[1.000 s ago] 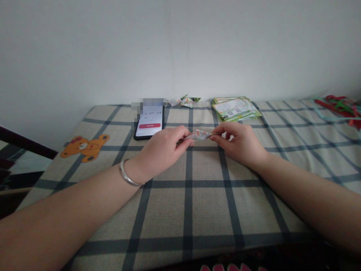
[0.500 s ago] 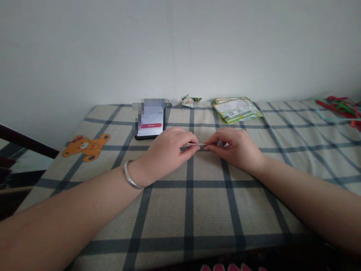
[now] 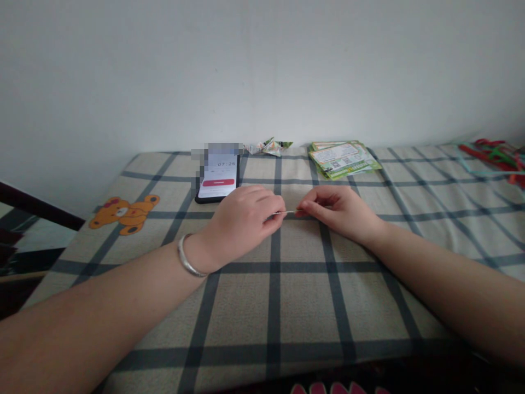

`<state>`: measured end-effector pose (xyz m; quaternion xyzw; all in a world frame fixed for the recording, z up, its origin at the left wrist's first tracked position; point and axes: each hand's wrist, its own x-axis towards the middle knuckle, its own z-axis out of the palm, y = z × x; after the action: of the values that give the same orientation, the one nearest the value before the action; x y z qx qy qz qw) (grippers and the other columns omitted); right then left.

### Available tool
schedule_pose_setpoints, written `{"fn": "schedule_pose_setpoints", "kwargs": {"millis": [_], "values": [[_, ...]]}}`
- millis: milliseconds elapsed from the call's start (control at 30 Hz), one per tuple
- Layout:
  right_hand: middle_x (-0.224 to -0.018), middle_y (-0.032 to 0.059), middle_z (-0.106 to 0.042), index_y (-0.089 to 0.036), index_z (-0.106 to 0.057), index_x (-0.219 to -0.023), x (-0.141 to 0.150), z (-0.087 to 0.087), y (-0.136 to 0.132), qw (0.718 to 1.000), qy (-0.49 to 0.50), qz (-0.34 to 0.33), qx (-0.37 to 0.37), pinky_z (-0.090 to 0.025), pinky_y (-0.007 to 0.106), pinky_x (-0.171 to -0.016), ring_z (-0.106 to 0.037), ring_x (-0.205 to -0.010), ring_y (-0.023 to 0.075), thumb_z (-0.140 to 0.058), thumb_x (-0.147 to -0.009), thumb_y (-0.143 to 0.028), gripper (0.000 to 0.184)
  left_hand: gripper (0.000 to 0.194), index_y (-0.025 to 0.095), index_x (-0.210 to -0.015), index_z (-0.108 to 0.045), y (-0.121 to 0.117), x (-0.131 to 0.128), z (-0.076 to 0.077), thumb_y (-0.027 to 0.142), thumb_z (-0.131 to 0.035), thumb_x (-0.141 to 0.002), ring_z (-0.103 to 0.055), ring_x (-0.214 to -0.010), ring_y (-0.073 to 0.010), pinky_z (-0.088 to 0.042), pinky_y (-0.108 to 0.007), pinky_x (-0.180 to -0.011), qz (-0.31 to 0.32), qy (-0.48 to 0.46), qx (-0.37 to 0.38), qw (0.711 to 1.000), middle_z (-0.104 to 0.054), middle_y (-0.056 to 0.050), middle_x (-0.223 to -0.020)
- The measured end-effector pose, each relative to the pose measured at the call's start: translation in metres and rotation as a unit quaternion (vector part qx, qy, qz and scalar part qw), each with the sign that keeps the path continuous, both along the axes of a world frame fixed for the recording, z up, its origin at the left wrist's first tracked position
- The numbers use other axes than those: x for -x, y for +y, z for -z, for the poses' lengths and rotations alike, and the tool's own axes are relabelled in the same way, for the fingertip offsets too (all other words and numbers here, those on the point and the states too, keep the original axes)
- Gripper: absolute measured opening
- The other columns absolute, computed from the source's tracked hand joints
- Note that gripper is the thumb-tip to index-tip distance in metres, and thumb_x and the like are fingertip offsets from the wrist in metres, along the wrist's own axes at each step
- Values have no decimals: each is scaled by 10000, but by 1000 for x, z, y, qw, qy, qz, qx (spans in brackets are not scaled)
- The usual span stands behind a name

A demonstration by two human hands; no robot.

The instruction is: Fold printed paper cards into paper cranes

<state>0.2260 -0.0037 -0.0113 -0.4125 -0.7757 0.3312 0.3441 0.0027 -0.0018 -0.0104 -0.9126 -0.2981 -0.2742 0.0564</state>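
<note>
A thin, flat, pale piece (image 3: 290,212), probably paper, is seen edge-on between my two hands; its kind is hard to tell. My left hand (image 3: 253,216), with a silver bangle at the wrist, pinches one end between thumb and fingers. The other end is pinched in the fingertips of my right hand (image 3: 328,207). A narrow stretch of the piece shows between the fingertips. Both hands stay low over the checked tablecloth (image 3: 311,306). Just beyond my left hand lies a phone (image 3: 217,191) with a lit timer screen.
Green printed leaflets (image 3: 344,158) are stacked near the wall, beyond my right hand. A crumpled or folded printed paper (image 3: 274,146) lies beside the phone. Red and green strips (image 3: 494,156) lie at the far right. An orange bear figure (image 3: 125,214) is at the left.
My hands have drawn slightly apart, so a little more of the thin piece shows between them. My right thumb has shifted along its edge.
</note>
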Motion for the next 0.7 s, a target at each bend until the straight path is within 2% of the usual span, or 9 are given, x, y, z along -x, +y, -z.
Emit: {"fn": "schedule_pose_setpoints", "kwargs": {"millis": [100,367,700], "values": [[-735,23,-709,-187,-701,-793,0,3,1,1000,-1,-6,3,-434,251,-549,-605,-635,130,-643,-834,-340,169,134,173,-770,-597,0,1,0,199,-552,-893,-608,-780,-185,-451,-313,-707,-3,12,-17,1000,-644,-12,-762],[-698,2,-670,-181,-698,-802,2,3,1,1000,-8,-8,-12,-382,234,-510,-523,-577,94,-646,-817,-299,129,136,175,-746,-593,-1,-1,0,188,-566,-879,-612,-757,-175,-432,-304,-680,-2,8,-16,1000,-645,-3,-746],[-678,-5,-624,-178,-649,-755,7,-3,-6,985,-76,29,-155,-380,234,-546,-517,-602,101,-613,-783,-171,47,103,169,-801,-604,-2,-2,0,195,-561,-891,-612,-765,-164,-451,-298,-714,8,-30,20,999,-651,-3,-765]]}}
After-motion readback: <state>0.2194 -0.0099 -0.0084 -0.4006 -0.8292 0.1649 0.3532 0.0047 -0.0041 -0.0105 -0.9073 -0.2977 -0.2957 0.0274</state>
